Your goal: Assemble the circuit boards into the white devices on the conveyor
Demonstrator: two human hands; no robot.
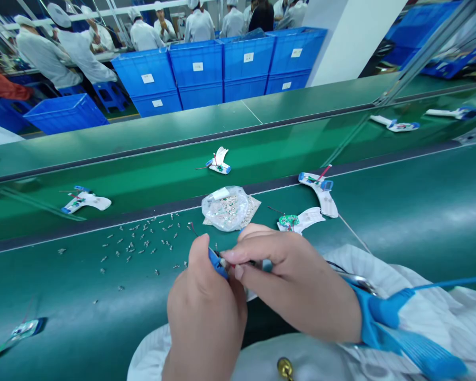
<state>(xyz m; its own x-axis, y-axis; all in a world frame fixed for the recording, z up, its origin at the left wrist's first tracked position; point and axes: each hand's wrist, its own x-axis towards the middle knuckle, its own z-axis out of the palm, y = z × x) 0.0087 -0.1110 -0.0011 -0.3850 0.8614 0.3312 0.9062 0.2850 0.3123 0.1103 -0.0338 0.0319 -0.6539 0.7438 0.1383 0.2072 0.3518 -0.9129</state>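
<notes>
My left hand [204,307] and my right hand [297,286] meet close to my chest, both with fingers closed in a pinch on one small blue and white part [218,263]; most of it is hidden between the fingers. A blue strap [381,312] circles my right wrist. Just beyond my hands lies a clear plastic bag [226,208] of small components. Many tiny metal pieces [143,243] are scattered on the green mat to the left. A white half-shell with a green circuit board [297,220] rests to the right of the bag.
A green conveyor belt [262,153] runs across, carrying several white and blue shell assemblies [219,161]. One more assembly [321,190] lies on the belt's near edge, one [24,329] at bottom left. Blue crates [222,69] and people in white coats stand behind.
</notes>
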